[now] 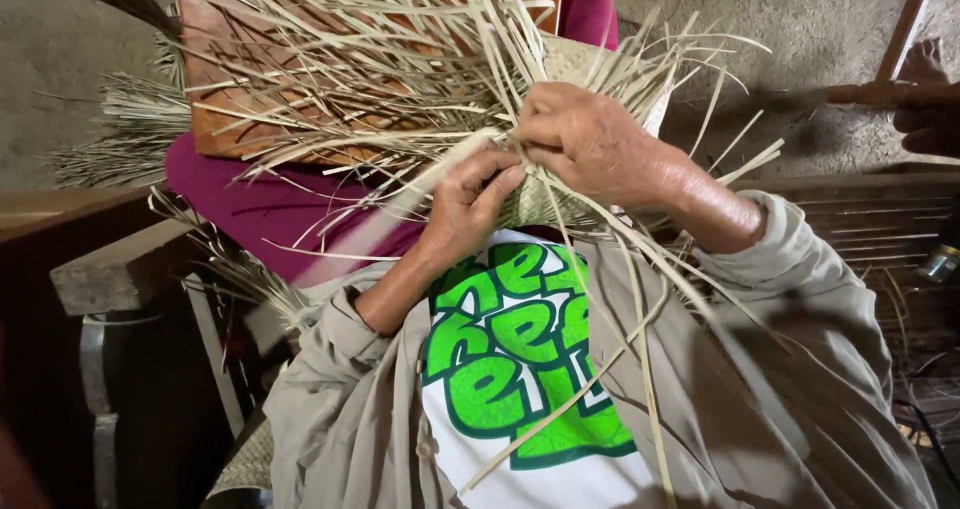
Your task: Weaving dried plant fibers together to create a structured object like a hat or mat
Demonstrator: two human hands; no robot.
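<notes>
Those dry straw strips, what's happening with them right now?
A person is working pale dried leaf strips with both bare hands. The left hand pinches strips at the edge of a partly woven mat, and the right hand presses down on them just above. Loose strip ends fan out over a brown board resting on magenta cloth.

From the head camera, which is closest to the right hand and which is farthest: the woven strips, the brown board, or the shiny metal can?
From the right hand:
1. Woven strips, touching its fingers, just below.
2. Brown board, up on the left, behind the loose strands.
3. Metal can, at the far right edge, about as far as the board or farther.
</notes>
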